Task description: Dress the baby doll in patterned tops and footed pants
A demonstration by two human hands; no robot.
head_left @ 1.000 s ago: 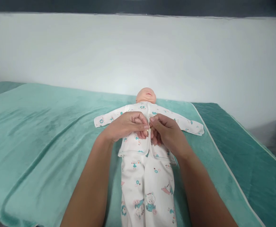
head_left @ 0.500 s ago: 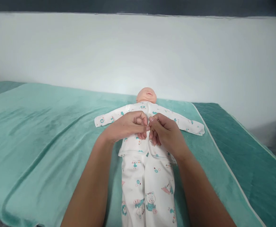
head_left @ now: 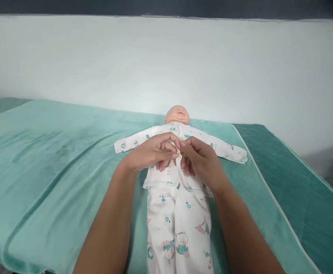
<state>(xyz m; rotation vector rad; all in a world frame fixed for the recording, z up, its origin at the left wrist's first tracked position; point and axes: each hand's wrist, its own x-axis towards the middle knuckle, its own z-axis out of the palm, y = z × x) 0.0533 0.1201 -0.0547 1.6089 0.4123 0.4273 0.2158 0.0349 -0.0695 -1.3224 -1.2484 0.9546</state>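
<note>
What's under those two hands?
The doll wears a white printed shirt there, with a small pale fastener between the left hand and right hand. They hide part of the shirt's front, so I can't see that.

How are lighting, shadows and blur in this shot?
Head view: soft light, white wall brightest above the doll's head; head view: soft shadows on the green blanket beside the trousers; head view: left hand and right hand fairly sharp, but the small pale piece between them lacks clear detail.
</note>
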